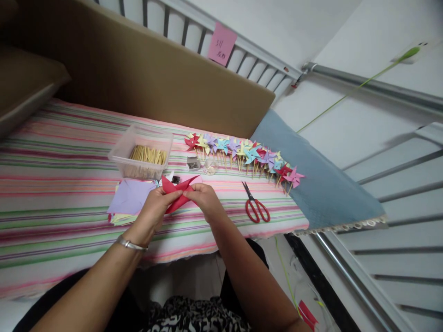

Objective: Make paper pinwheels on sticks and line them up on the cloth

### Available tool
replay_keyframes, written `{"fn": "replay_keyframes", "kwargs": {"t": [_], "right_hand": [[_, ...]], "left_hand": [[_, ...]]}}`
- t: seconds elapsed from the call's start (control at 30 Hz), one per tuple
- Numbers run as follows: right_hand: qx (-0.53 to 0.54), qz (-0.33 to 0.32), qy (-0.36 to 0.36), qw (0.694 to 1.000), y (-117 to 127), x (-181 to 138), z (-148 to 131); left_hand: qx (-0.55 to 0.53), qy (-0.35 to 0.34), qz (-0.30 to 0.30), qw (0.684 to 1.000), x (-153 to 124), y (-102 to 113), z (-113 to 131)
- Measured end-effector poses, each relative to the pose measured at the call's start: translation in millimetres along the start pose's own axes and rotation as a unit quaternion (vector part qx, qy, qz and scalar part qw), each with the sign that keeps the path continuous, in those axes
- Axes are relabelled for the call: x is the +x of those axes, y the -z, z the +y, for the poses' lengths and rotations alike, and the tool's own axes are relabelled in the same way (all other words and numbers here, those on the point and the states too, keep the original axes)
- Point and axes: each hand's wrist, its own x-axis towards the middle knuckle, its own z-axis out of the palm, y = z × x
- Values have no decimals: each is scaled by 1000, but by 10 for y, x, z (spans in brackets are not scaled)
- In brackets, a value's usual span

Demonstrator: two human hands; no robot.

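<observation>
Item: red folded paper sheet, held just above the striped cloth near its front edge. Left hand and right hand both pinch its flaps. Risk: the thin paper may tear if the flaps are pulled apart.

pink sticky note | handwritten "311" | second line unreadable

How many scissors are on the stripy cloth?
1. The red scissors lie on the striped cloth, just right of the right hand, which pinches red paper with the left hand. More could hide under the paper pile.
</observation>
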Motion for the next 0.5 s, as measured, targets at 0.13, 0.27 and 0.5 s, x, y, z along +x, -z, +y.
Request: {"fn": "replay_keyframes", "kwargs": {"t": [0.13,0.27,0.5], "right_hand": [[-29,-26,19,999,124,104,-21],[-234,83,48,968,426,243,165],[-383,97,35,918,523,315,600]], "left_hand": [[-2,-12,24,1000,58,55,40],[-47,-32,48,997,134,143,114],[-101,-71,68,990,186,187,191]]}}
